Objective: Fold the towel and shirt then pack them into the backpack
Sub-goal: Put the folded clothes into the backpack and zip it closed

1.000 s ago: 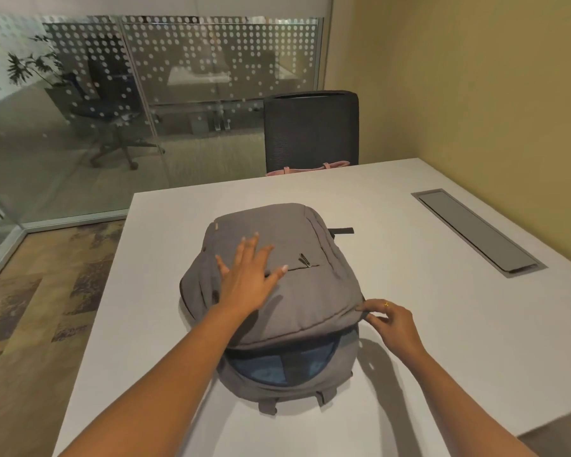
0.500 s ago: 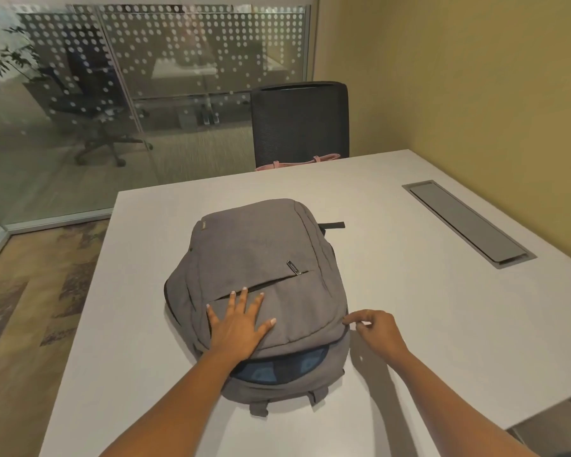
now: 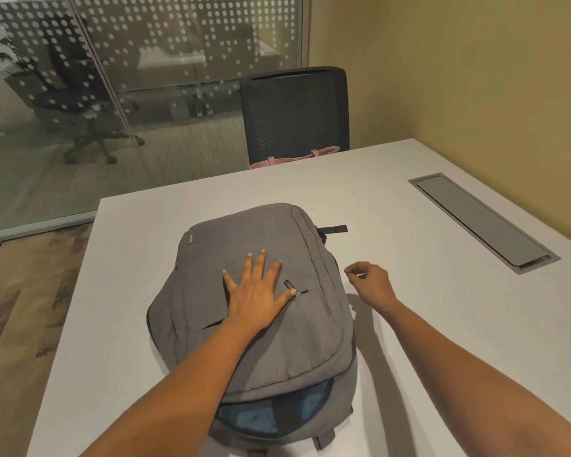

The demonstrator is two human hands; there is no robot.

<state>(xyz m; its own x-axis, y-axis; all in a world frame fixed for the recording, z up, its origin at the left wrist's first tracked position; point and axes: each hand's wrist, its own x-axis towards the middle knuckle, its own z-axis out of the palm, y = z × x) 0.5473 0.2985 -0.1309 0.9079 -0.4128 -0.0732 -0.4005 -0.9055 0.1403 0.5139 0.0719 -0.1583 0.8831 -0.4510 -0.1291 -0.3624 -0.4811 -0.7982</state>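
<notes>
A grey backpack [image 3: 254, 232] lies flat on the white table [image 3: 426, 324], its top end toward me. That end gapes open, and blue cloth [image 3: 271, 415] shows inside; I cannot tell which garment it is. My left hand [image 3: 257, 298] presses flat on the backpack's front panel, fingers spread, next to the front pocket's zip pull [image 3: 290, 286]. My right hand [image 3: 370, 282] hovers over the table just off the backpack's right side. Its fingers are curled, thumb and forefinger close together, and nothing shows between them.
A black mesh chair [image 3: 294, 113] stands at the table's far edge with a pink bag [image 3: 294, 159] on its seat. A grey cable hatch [image 3: 482, 222] is set into the table at the right. Behind are a glass partition [image 3: 145, 77] and a yellow wall.
My left hand slid from the flap's near edge further up the front panel. My right hand left the backpack's near right corner and moved away along its right side.
</notes>
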